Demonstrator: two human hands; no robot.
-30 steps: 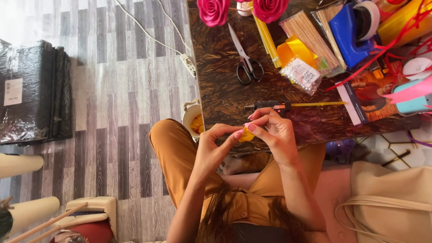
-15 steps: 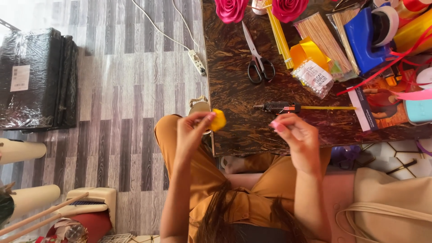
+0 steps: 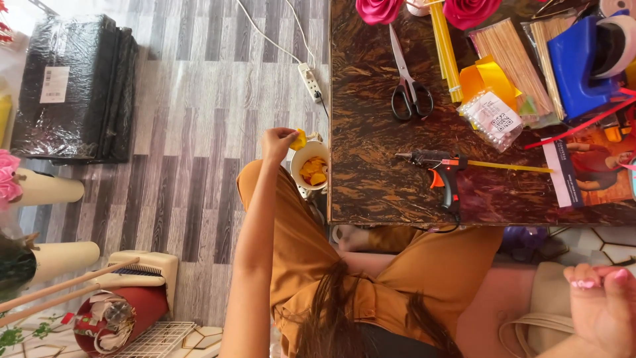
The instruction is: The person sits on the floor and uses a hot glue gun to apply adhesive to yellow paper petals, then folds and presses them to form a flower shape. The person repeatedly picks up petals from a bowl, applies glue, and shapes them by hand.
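Observation:
My left hand is stretched out to the left of the table, shut on a small yellow piece. It hovers just over a white cup on the floor that holds several more yellow pieces. My right hand has dropped to the bottom right corner, over a beige bag. Its fingers are loosely spread with nothing visible in them, and the frame edge cuts part of it off. A black and orange glue gun lies on the dark wooden table, apart from both hands.
On the table lie black scissors, yellow sticks, bundles of skewers, yellow ribbon, a blue tape dispenser and two pink paper roses. A power strip and a black wrapped bundle lie on the striped floor.
The hands have parted. My left hand carried the yellow piece left and down over the cup. My right hand dropped to the lower right by the bag.

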